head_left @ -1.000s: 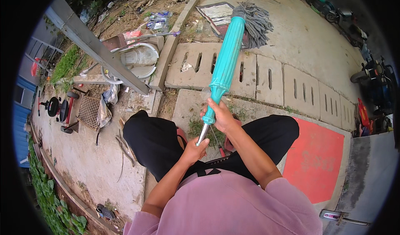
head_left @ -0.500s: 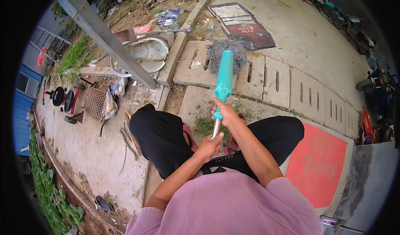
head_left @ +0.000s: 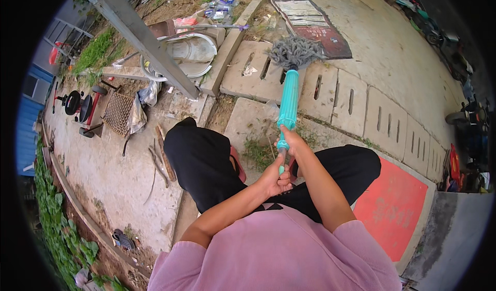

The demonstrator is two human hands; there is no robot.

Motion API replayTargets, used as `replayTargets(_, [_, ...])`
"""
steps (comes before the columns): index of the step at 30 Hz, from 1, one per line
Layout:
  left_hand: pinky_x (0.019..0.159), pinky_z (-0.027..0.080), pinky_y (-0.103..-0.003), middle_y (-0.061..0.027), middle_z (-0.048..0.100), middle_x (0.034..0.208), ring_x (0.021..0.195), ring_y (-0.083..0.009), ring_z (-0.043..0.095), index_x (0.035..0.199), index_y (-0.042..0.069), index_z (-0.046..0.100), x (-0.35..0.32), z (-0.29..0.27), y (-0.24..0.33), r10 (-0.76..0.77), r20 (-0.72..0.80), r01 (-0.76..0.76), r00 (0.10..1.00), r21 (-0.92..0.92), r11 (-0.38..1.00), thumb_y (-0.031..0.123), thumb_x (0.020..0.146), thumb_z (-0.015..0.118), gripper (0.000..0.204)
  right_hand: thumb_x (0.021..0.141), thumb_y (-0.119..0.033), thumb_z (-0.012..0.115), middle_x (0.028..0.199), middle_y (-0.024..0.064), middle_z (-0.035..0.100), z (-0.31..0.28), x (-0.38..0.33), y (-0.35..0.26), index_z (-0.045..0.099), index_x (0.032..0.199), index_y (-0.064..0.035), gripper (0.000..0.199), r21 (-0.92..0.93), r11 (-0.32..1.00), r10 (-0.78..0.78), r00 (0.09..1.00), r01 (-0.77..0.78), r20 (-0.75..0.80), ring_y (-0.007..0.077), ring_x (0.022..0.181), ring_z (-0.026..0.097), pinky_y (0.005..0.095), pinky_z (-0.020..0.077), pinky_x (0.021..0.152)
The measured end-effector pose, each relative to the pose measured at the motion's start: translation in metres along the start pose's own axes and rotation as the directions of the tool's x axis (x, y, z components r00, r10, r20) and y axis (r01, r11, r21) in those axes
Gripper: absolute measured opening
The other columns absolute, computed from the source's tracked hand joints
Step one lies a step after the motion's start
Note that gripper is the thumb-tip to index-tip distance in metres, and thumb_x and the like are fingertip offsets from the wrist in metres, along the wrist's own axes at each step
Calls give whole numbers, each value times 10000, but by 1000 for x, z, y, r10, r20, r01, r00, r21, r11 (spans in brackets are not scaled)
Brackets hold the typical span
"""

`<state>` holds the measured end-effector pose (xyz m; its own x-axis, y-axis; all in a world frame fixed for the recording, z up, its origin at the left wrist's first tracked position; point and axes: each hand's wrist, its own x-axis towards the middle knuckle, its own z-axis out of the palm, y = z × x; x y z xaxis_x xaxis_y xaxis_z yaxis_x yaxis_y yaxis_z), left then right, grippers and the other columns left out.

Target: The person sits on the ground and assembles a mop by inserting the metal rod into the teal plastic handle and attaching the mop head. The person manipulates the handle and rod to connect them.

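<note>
A twist mop points away from me over the slotted concrete slabs, its grey string head (head_left: pixel 295 52) at the far end. Its ribbed teal wringer sleeve (head_left: pixel 290 97) sits around the pole, just short of the strings. My right hand (head_left: pixel 292 140) is closed around the narrow lower end of that sleeve. Nearer to me, my left hand (head_left: pixel 278 178) grips the pole, its thumb lying along it, and a pale green bit of the handle shows beside the thumb. Both hands are between my knees in black trousers (head_left: pixel 204 162).
Left of me stand a grey metal post (head_left: pixel 139 38), a white basin (head_left: pixel 194 53), a small red tricycle (head_left: pixel 88 110) and several sticks (head_left: pixel 161 159). A worn dark mat (head_left: pixel 312 27) lies beyond the mop, a red mat (head_left: pixel 395 203) to my right. Motorbikes (head_left: pixel 467 118) line the right side.
The mop head has tipped farther from me, and the sleeve's top no longer overlaps the strings. My left hand has come closer to my right one. The view has shifted slightly.
</note>
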<state>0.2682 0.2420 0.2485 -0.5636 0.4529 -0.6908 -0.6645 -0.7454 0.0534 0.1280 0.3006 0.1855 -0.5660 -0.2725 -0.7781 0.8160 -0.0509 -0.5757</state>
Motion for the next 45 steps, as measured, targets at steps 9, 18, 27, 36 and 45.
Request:
replayTargets(9, [495,365,-297,16,291,459,341,-111,224,765,105,392,-12,-14,-5,198,-46,-168,979,370,914,571,863,302,485,816,-380,545,627,78,514,18,-38,7,456,841,-41,351,-63,984,-165,984,169,65,205,501,540,318,471,467])
replayTargets(18, [450,398,-302,-10,332,436,335,-114,271,772,58,427,-4,-40,0,457,50,-397,888,587,706,531,882,298,502,846,-360,497,630,67,484,43,-64,16,433,930,-29,348,-138,942,-284,947,305,152,173,518,521,299,470,491])
replayTargets(27, [408,399,-270,-6,372,461,385,-93,374,708,44,427,-11,-55,15,667,147,-537,730,728,427,462,894,360,462,826,-370,539,736,65,518,50,-73,12,428,919,-62,340,8,936,-334,876,353,348,167,655,549,313,480,595])
replayTargets(36, [441,372,-244,0,413,489,430,-79,409,711,34,444,-137,-77,-6,615,110,-355,781,889,291,374,884,444,381,819,-581,388,1368,206,202,-39,-28,-120,144,1332,35,838,305,870,-476,823,388,310,305,1257,234,480,234,997])
replayTargets(45, [524,417,-258,-46,521,571,527,-107,501,882,35,546,-197,-87,-21,578,12,-78,816,993,89,319,851,511,288,882,-300,395,1061,245,524,-47,0,-189,400,1135,68,447,532,805,-456,847,263,272,346,915,548,467,442,812])
